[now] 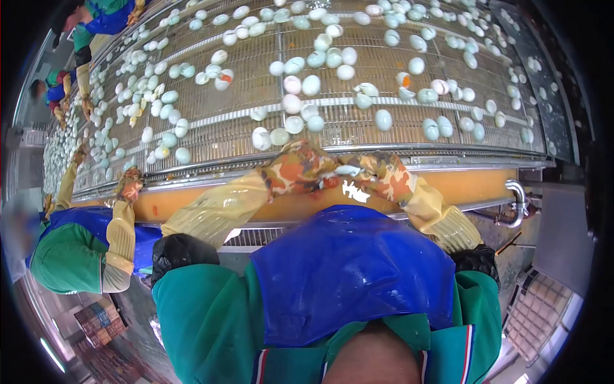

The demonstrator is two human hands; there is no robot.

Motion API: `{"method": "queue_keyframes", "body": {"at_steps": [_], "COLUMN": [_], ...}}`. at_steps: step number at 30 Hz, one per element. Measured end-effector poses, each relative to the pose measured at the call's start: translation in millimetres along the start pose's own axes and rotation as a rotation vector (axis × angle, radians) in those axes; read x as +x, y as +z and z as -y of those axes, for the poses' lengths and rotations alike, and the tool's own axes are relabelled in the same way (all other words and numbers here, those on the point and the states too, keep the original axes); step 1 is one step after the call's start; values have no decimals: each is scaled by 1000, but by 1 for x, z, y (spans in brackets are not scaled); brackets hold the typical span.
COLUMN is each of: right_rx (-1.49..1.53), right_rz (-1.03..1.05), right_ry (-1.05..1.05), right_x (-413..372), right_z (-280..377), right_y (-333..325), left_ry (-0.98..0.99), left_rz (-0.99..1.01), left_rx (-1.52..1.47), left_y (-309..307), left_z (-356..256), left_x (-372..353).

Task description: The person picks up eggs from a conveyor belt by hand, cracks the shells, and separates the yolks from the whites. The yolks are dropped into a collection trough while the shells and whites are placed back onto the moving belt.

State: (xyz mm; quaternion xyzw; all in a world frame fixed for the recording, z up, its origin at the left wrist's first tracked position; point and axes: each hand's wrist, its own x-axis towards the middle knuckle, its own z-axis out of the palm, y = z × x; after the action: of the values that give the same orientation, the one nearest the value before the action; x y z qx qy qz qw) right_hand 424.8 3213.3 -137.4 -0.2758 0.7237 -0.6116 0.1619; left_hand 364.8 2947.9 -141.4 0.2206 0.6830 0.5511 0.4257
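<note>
Close together over the orange trough (256, 200), my left hand (297, 169) and my right hand (385, 174) wear camouflage-patterned gloves with long yellow sleeves. Both have fingers curled around a pale egg (347, 170), of which only a strip of shell shows between them. A reddish-orange bit lies by my left fingertips. Below the egg, a bright white patch (355, 192) shows against the trough. Just beyond my hands, pale eggs (261, 138) sit along the near side of the wire conveyor (345, 137).
Many white and bluish eggs (311, 85), some cracked with orange yolk showing, are spread over the conveyor. Its metal edge rail (448, 157) runs in front of me. A bent steel pipe (517, 203) stands at the trough's right end. At left, a gloved co-worker (70, 256) reaches over the line; others stand opposite.
</note>
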Motion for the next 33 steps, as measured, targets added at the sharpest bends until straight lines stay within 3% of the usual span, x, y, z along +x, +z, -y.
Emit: {"method": "queue_keyframes", "body": {"at_steps": [2,3,5,8,11,12,14,15,18,19,22,23,25,27,28,30,33], "right_rx": [352,821,752,369,-532,-840,-1162,-1173,-1187,-1198,-1219,-1224,-1224,-1201,-1191,-1151,-1028], "right_rz": [120,107,-268,-742,-786,-785,-700,-625,-370,-298,-167,-146,-116,-111,-102,-138,-254], "right_ry": [247,280,301,352,474,491,546,586,668,673,704,712,717,698,691,667,611], "right_x": [-11,-25,-35,-34,-31,-24,-12,-2,47,64,93,97,102,104,103,94,60], "right_z": [11,-33,-1,-2,-35,-48,-56,-55,-46,-48,-79,-92,-116,-127,-134,-136,-121], "right_y": [-16,-24,-51,-113,-159,-181,-202,-206,-204,-204,-208,-209,-210,-211,-213,-219,-229], "left_ry": [96,115,562,431,284,159,5,170,400,403,294,160,217,-415,-653,-615,-665], "left_rz": [51,53,-46,-213,-376,-434,-711,-756,-751,-860,-1147,-1134,-1160,-1150,-692,-928,-1057], "left_rx": [421,602,1245,724,209,-70,-369,-598,-843,-828,-714,-471,-128,585,1182,758,814], "left_y": [14,22,27,32,28,16,15,-8,-62,-70,-103,-115,-112,-108,-83,-73,-86], "left_z": [-14,-30,-50,-41,-33,-55,-125,-105,-98,-106,-87,-68,-13,17,-19,-41,-20], "left_x": [-1,-5,-2,23,48,51,57,68,82,86,89,87,90,95,98,100,107]}}
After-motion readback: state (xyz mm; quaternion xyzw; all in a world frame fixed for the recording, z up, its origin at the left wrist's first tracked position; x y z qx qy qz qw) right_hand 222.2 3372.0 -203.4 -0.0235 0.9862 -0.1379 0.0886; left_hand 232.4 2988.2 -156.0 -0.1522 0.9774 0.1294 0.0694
